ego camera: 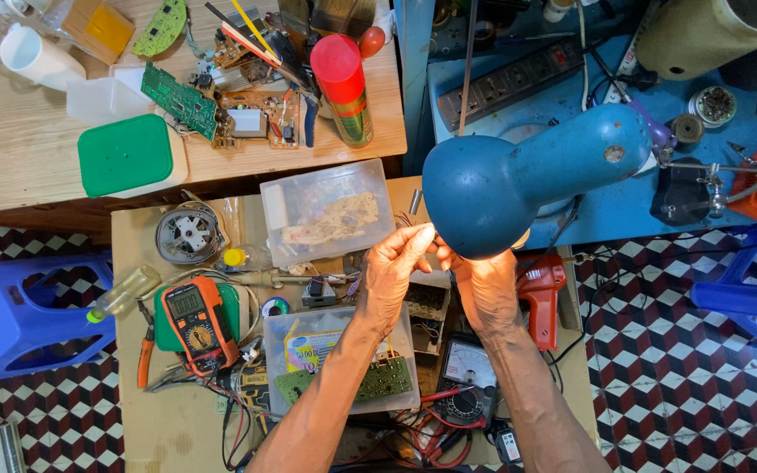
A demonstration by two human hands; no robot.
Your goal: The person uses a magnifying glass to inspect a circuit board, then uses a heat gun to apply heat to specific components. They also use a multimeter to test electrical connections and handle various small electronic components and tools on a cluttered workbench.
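An orange multimeter point(196, 321) with a grey screen lies left; a red-capped spray can point(346, 88) bears a green-gold label; a colourful label point(313, 350) sits inside a clear box point(340, 361)

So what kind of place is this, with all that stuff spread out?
Most likely a small electronics repair bench. Bare circuit boards lie on the wooden table, an orange multimeter sits by tangled test leads, and both hands work close under a blue desk lamp.
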